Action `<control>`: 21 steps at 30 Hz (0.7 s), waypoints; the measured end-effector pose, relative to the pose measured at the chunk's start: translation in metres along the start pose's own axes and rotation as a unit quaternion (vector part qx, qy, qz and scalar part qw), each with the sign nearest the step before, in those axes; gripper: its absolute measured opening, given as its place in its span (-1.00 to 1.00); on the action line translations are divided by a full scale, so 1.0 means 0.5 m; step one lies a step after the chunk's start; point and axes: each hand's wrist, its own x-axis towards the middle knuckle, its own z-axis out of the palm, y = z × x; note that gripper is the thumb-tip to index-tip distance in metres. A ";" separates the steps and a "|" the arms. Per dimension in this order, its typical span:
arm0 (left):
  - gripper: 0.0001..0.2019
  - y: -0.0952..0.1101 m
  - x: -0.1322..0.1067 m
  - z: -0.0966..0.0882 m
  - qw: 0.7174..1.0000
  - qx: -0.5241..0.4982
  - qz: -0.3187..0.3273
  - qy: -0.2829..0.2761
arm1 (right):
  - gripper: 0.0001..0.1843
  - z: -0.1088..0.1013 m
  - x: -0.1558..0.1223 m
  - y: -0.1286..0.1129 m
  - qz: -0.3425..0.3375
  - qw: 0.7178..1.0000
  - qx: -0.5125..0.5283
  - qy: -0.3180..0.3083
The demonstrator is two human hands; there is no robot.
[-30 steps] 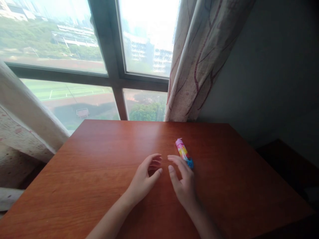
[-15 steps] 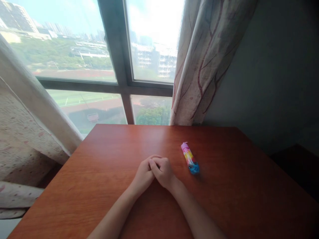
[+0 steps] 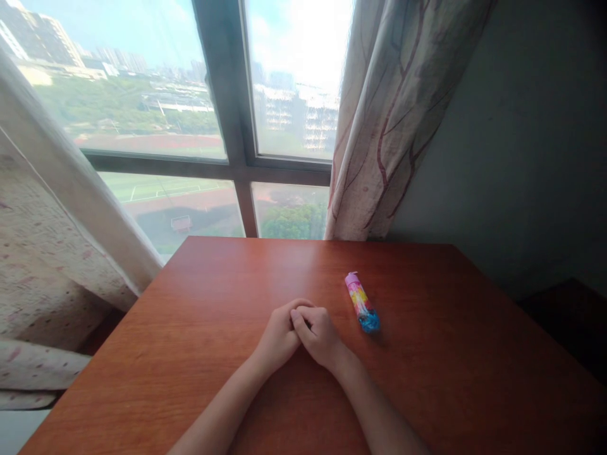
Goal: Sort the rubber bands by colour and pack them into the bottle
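Note:
My left hand and my right hand rest clasped together on the reddish wooden table, fingers interlocked and closed, with nothing visible inside them. A small colourful lighter with a pink cap, yellow middle and blue base lies flat on the table just to the right of my right hand, a short gap apart from it. Neither hand touches the lighter.
A large window stands behind the table's far edge. Patterned curtains hang at the left and at the right. A grey wall rises on the right, with a dark low surface beside the table.
A second ago my hands were apart with fingers open, the right one next to the lighter. They have come together into a clasp. The view has shifted slightly.

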 end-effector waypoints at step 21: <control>-0.63 -0.007 -0.003 0.002 1.000 0.003 0.006 0.008 | -0.51 0.010 0.002 0.004 -0.004 1.000 0.023 0.006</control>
